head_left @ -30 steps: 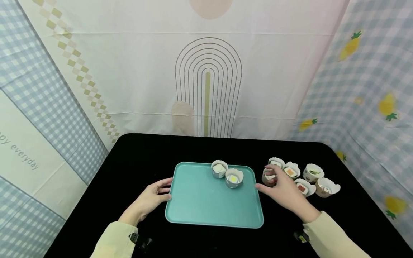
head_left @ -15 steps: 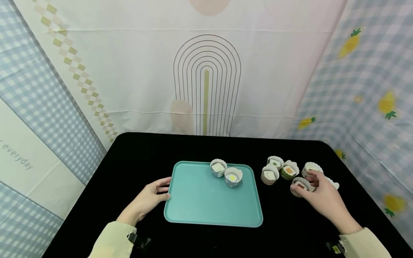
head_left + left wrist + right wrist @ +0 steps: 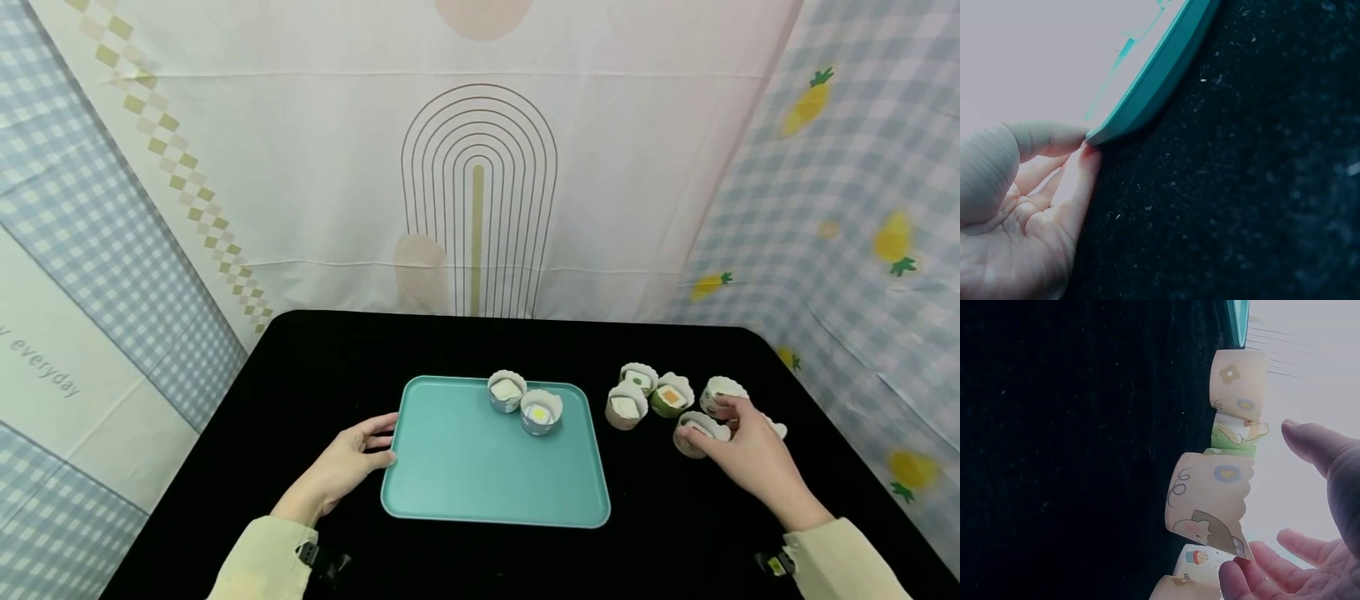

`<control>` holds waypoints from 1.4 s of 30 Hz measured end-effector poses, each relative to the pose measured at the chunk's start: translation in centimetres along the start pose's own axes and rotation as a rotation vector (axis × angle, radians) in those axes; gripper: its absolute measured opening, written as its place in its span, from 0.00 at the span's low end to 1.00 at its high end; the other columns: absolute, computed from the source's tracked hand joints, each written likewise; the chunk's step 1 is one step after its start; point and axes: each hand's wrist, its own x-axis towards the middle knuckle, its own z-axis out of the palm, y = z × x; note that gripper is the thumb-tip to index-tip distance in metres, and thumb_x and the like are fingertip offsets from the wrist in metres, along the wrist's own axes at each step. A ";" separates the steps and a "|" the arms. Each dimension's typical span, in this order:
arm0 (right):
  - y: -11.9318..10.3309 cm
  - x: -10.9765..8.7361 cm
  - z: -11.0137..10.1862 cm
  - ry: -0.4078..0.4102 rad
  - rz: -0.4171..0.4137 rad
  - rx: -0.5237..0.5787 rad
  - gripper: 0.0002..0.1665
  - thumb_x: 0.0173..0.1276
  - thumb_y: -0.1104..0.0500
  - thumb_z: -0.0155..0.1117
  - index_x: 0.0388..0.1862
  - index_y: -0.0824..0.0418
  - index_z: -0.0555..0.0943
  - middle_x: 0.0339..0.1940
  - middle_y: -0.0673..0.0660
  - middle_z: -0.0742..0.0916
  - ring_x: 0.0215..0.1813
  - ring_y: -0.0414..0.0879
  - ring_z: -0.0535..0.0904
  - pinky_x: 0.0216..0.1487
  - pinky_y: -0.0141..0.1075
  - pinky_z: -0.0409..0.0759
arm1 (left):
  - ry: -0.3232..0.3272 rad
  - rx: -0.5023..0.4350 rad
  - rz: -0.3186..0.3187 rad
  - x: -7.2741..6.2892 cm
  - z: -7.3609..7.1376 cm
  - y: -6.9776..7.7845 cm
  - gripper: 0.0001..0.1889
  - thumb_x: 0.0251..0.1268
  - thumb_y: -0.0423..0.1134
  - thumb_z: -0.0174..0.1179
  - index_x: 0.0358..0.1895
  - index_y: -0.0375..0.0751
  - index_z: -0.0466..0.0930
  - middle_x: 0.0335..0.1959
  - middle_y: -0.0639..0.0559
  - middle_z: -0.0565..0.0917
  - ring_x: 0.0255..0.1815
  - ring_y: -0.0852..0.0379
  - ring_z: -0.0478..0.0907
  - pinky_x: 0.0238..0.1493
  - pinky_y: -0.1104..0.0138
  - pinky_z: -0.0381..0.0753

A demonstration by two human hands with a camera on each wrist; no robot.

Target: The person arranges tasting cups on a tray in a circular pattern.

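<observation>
On the left, my left hand (image 3: pixel 341 462) pinches the side rim of a turquoise tray (image 3: pixel 487 479); the left wrist view has thumb and fingers (image 3: pixel 1082 181) meeting at its edge. Two blue-patterned paper baking cups stand at the tray's back right, one with white filling (image 3: pixel 505 390), one with a yellow spot (image 3: pixel 540 413). My right hand (image 3: pixel 757 462) hovers over the right-hand group, thumb and fingers spread around a pale paper baking cup (image 3: pixel 690 442). In the right wrist view this cup (image 3: pixel 1207 497) stands upright, fingers near its rim, thumb apart from it. The hand partly hides a cup behind it.
Left of the right hand stand several more cups: a beige one (image 3: pixel 626 407), a green one with an orange square (image 3: pixel 672 396) and one with a green spot (image 3: pixel 638 377). Another cup (image 3: pixel 722 392) stands behind the fingers. The black table (image 3: pixel 337 358) meets hanging cloths at its back.
My right hand has moved right, from beside the tray and the beige cup to over the cup with the red square. The left hand has stayed at the tray's rim.
</observation>
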 end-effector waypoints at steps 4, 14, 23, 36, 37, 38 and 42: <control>0.2 0.3 0.1 -0.069 0.022 0.020 0.62 0.62 0.30 0.60 0.74 0.75 0.52 0.64 0.77 0.67 0.60 0.71 0.65 0.45 0.58 0.74 | -0.001 -0.006 0.003 0.0 0.1 0.1 0.30 0.64 0.31 0.62 0.70 0.54 0.68 0.63 0.53 0.73 0.60 0.52 0.72 0.60 0.47 0.71; 0.7 0.6 0.7 -0.112 0.006 0.020 0.60 0.63 0.32 0.61 0.74 0.75 0.52 0.64 0.78 0.67 0.59 0.72 0.67 0.45 0.59 0.74 | -0.016 -0.018 -0.002 -0.1 -0.2 0.2 0.31 0.64 0.31 0.62 0.70 0.53 0.67 0.63 0.53 0.73 0.61 0.51 0.72 0.59 0.48 0.72; 0.7 0.7 1.6 -0.077 -0.006 0.013 0.61 0.61 0.34 0.65 0.73 0.76 0.53 0.64 0.80 0.66 0.58 0.72 0.68 0.46 0.59 0.73 | -0.013 -0.015 -0.002 0.0 -0.2 0.1 0.31 0.64 0.32 0.62 0.70 0.53 0.68 0.63 0.53 0.73 0.61 0.51 0.72 0.59 0.48 0.71; 1.1 0.6 2.7 -0.080 0.023 0.011 0.49 0.60 0.38 0.68 0.65 0.72 0.64 0.45 0.67 0.80 0.33 0.49 0.78 0.26 0.40 0.75 | -0.007 -0.007 0.000 -0.1 -0.1 0.0 0.31 0.64 0.32 0.62 0.70 0.54 0.68 0.63 0.53 0.73 0.61 0.52 0.72 0.60 0.47 0.71; 1.1 0.6 2.8 -0.073 0.016 0.011 0.47 0.60 0.39 0.69 0.63 0.72 0.65 0.44 0.65 0.80 0.33 0.48 0.77 0.26 0.39 0.75 | -0.008 -0.009 0.000 -0.1 -0.1 0.0 0.31 0.64 0.32 0.62 0.70 0.54 0.68 0.63 0.53 0.73 0.61 0.52 0.72 0.60 0.48 0.71; 1.1 0.6 2.9 -0.066 0.011 0.007 0.45 0.61 0.40 0.69 0.63 0.72 0.66 0.44 0.65 0.80 0.32 0.48 0.77 0.26 0.39 0.75 | -0.009 -0.010 0.001 0.0 -0.1 0.0 0.31 0.64 0.32 0.62 0.70 0.53 0.68 0.63 0.53 0.73 0.61 0.52 0.72 0.60 0.48 0.71; 1.2 0.6 3.0 -0.062 0.004 0.001 0.43 0.62 0.43 0.68 0.62 0.73 0.67 0.44 0.66 0.80 0.32 0.48 0.77 0.25 0.39 0.74 | -0.012 -0.009 0.007 0.0 -0.2 0.0 0.31 0.64 0.32 0.62 0.70 0.53 0.68 0.63 0.53 0.73 0.61 0.51 0.71 0.60 0.48 0.71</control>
